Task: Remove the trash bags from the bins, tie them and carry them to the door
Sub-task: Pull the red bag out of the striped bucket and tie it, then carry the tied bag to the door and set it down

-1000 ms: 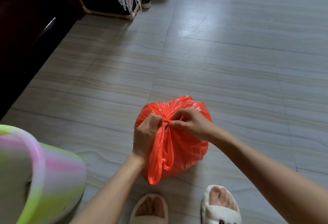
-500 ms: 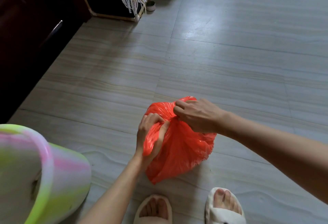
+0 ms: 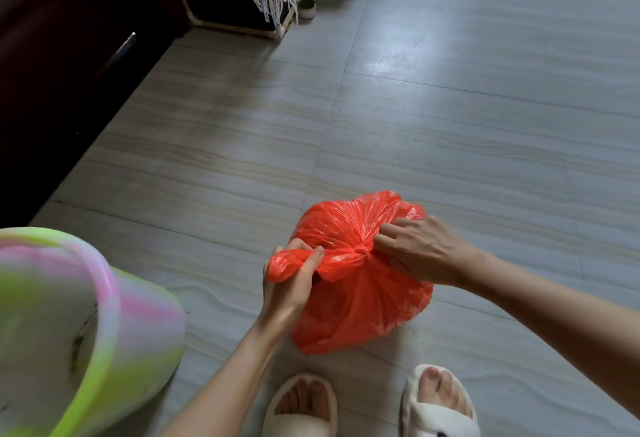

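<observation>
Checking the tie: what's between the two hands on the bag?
Head view: the bag's twisted neck and knot, stretched between left hand and right hand.

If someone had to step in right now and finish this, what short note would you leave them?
Left hand: grips one twisted tail of the red trash bag.
Right hand: fingers curled into the bag's plastic at the knot.
The bag sits on the floor, out of the pink-and-green bin to its left.
Done: bag removed, a knot formed at its neck.
Left: tighten the knot, then carry the bag to the door. No door in view.
</observation>
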The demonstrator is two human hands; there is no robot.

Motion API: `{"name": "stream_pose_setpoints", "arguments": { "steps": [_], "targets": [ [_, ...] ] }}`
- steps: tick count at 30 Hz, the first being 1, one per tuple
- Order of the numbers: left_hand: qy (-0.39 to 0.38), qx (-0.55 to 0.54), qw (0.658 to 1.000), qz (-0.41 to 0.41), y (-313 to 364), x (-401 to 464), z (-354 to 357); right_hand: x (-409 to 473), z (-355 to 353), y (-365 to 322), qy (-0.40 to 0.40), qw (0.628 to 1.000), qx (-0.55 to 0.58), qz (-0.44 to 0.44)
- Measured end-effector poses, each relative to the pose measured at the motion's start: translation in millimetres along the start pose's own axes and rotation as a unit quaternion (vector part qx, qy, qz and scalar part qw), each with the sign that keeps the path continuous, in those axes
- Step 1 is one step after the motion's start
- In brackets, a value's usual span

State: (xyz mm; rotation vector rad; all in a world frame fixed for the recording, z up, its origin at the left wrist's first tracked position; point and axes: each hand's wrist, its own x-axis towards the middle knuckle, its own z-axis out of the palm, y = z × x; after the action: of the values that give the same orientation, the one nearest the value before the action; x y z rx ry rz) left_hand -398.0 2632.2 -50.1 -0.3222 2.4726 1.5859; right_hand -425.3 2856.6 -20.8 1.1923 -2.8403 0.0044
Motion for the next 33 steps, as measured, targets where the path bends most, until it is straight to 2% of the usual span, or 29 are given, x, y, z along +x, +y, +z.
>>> {"name": "stream_pose_setpoints", "arguments": {
  "steps": [3,4,6,9,10,11,13,14,15,16,18,19,20,24,27,30,33],
  "targets": [
    [-0.001,0.050,0.995,0.089,2,-13,-4,-5,0,-3,0.004,1.000,0.029,0.009],
    [0.006,0.042,0.995,0.095,3,-15,-7,-5,-4,-2,0.010,0.999,0.045,0.021],
    [0.047,-0.037,0.996,0.067,4,-11,-14,-4,-4,-2,0.026,0.994,0.092,0.053],
    [0.174,-0.179,0.968,0.034,13,9,-25,4,2,-1,-0.010,0.989,0.136,0.058],
    [0.224,-0.170,0.959,0.034,18,16,-30,10,7,-1,-0.027,0.994,0.099,0.048],
    [0.277,-0.112,0.953,0.043,24,22,-33,17,12,1,-0.039,0.997,0.054,0.041],
    [0.341,0.114,0.926,0.112,36,35,-35,32,19,7,-0.048,0.997,0.027,0.048],
    [0.329,0.231,0.899,0.173,39,43,-32,40,21,10,-0.047,0.996,0.044,0.054],
    [0.276,0.315,0.879,0.229,36,42,-26,42,21,7,-0.045,0.995,0.068,0.054],
    [0.188,0.367,0.874,0.257,33,42,-18,43,20,5,-0.052,0.991,0.107,0.063],
    [-0.043,0.403,0.893,0.196,34,38,-6,42,8,4,-0.075,0.963,0.223,0.132],
    [-0.128,0.409,0.892,0.144,36,33,-2,39,1,1,-0.072,0.942,0.275,0.176],
    [-0.174,0.421,0.883,0.114,40,29,0,35,-5,-3,-0.071,0.919,0.319,0.220],
    [-0.246,0.466,0.845,0.092,94,20,-6,26,-49,-9,-0.081,0.855,0.396,0.325],
    [-0.284,0.469,0.832,0.084,153,12,-12,17,-98,0,-0.060,0.830,0.411,0.371],
    [-0.299,0.443,0.837,0.118,237,-5,-20,1,-180,30,-0.046,0.814,0.414,0.404],
    [-0.289,0.406,0.856,0.135,332,-19,-22,-18,-270,67,-0.040,0.804,0.425,0.413]
  ]
}}
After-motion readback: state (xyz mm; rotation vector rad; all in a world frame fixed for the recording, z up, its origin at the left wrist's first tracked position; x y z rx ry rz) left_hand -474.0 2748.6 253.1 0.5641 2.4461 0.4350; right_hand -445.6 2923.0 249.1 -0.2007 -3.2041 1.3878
